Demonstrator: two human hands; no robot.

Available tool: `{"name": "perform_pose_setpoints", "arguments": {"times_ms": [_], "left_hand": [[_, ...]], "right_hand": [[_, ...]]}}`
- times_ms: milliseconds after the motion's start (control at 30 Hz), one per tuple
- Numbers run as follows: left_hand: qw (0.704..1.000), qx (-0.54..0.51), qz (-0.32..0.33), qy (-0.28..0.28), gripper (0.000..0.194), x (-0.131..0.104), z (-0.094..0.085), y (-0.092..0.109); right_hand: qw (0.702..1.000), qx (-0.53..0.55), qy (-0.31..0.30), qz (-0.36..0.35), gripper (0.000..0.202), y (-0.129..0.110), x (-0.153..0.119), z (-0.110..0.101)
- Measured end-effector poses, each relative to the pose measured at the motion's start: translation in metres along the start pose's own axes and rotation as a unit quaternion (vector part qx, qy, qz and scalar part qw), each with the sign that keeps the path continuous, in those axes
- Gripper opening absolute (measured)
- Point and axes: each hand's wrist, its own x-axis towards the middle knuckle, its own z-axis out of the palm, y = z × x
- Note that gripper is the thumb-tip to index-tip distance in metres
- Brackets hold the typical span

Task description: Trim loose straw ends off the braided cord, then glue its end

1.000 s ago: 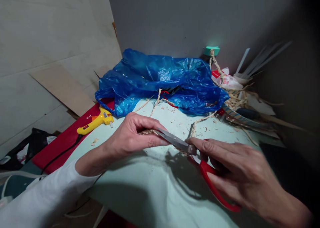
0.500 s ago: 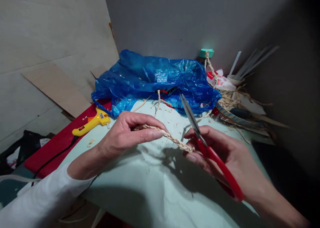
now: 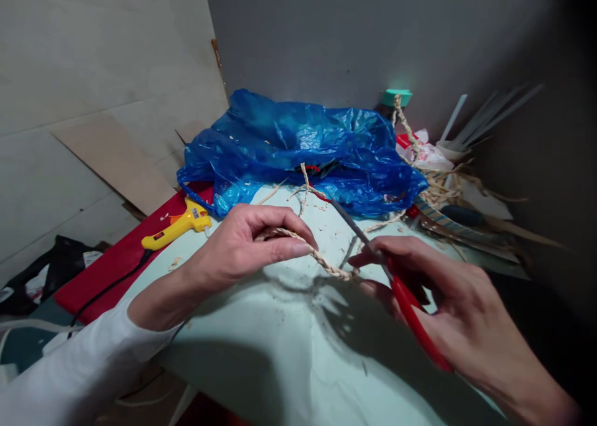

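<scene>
Pinched between the thumb and fingers of my left hand is a thin, pale braided cord, which runs right and sags slightly. Its right end lies close to the fingertips of my right hand; whether they touch it I cannot tell. That hand is closed on red-handled scissors, whose metal blades point up and left, over the pale green table surface. The blades look closed together.
A crumpled blue plastic bag lies at the back. A yellow glue gun rests on a red surface at the left. Pale fibre strips and a green-topped object stand back right.
My right hand has turned and moved slightly right, its fingertips off the firm grip on the cord's end. The scissors' blades have tilted lower to the left. The whole view has shifted slightly.
</scene>
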Motion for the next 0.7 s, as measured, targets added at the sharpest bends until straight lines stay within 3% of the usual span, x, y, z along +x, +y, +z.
{"name": "perform_pose_setpoints", "arguments": {"times_ms": [133,267,567,700], "left_hand": [[1.0,-0.012,-0.012,0.021,0.009,-0.0011,0.0008,0.0008],[0.997,-0.033,-0.068,0.004,0.01,-0.0025,0.0032,0.0032],[0.996,-0.022,-0.083,-0.004,0.01,-0.0026,0.0032,0.0045],[0.998,-0.032,-0.055,-0.015,0.012,-0.0025,0.0049,0.0048]], "right_hand": [[0.992,-0.08,-0.01,-0.101,0.024,-0.0017,0.0008,-0.0046],[0.981,-0.12,-0.023,-0.152,0.029,-0.0032,0.0006,-0.0026],[0.976,-0.14,-0.014,-0.167,0.039,0.0032,-0.0028,-0.0009],[0.977,-0.137,-0.014,-0.165,0.041,0.0022,-0.0029,-0.0001]]}}
